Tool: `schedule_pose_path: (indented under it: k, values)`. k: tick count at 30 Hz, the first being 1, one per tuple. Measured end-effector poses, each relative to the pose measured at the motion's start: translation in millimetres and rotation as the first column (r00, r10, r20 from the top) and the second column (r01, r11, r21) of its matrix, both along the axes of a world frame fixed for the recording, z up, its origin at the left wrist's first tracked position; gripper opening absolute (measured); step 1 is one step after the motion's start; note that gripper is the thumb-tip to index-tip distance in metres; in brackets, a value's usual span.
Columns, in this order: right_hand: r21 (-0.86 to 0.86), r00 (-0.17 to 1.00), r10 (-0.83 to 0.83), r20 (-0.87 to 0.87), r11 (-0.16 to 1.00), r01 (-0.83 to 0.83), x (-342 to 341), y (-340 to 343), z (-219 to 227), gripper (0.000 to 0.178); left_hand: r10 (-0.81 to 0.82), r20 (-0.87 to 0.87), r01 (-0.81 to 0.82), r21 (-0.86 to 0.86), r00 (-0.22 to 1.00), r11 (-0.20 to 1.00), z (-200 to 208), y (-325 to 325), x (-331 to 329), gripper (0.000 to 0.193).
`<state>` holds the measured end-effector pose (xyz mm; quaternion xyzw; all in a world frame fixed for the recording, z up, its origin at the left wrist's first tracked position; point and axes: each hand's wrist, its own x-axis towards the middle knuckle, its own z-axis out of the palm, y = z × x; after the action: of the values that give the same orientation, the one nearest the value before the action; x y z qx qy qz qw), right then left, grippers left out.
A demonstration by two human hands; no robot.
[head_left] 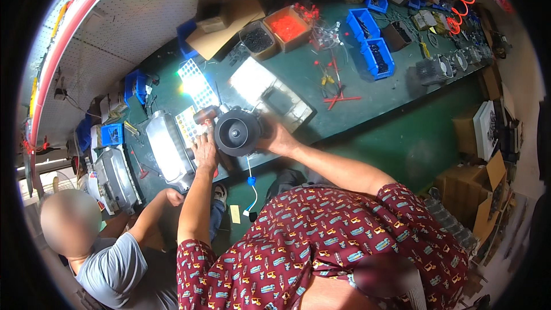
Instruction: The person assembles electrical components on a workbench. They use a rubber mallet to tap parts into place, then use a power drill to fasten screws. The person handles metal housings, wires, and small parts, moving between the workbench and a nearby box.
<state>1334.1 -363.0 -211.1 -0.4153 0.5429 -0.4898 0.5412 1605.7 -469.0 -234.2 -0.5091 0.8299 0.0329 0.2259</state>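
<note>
A round black lamp housing (237,132) with a grey centre is held up above the edge of the green workbench (379,100). My left hand (205,148) grips its left side, fingers on the rim. My right hand (278,138) holds its right side from behind. A white cable with a blue connector (251,181) hangs down from the housing. A brown-handled tool (205,115) lies just behind my left hand.
A person in a grey shirt (112,264) sits at my left, one hand (172,196) at the bench edge by silver lamp housings (166,149). Lit LED panels (195,83), blue bins (376,57), boxes of parts (287,27) and cardboard cartons (476,195) are around.
</note>
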Motion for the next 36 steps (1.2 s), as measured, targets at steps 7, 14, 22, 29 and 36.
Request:
schedule_pose_path:
  k: [7, 14, 22, 29, 36]
  values:
    - [-0.048, 0.999, -0.039, 0.032, 0.998, 0.041, 6, 0, 5, 0.099, -0.09, 0.018, 0.089, 0.042, 0.996, 0.995, -16, -14, -2, 0.076]
    - [-0.142, 0.999, -0.029, 0.018, 0.989, 0.032, 8, -3, 5, 0.098, -0.112, -0.035, 0.109, -0.066, 0.993, 0.992, 89, -26, 18, 0.074]
    - [-0.173, 0.997, -0.044, -0.059, 0.984, 0.033, 11, -11, 0, 0.097, 0.439, -0.729, -0.341, 0.292, 0.525, 0.894, 310, 42, 31, 0.044]
    - [-0.125, 0.986, -0.075, -0.151, 0.991, 0.056, 31, -3, 0, 0.104, 0.228, -0.453, -0.099, 0.291, 0.862, 0.952, 398, 92, -27, 0.021]
    - [-0.093, 0.972, -0.096, -0.213, 0.993, 0.077, 22, -5, 17, 0.107, 0.343, -0.582, -0.106, 0.402, 0.737, 0.91, 368, 92, -57, 0.019]
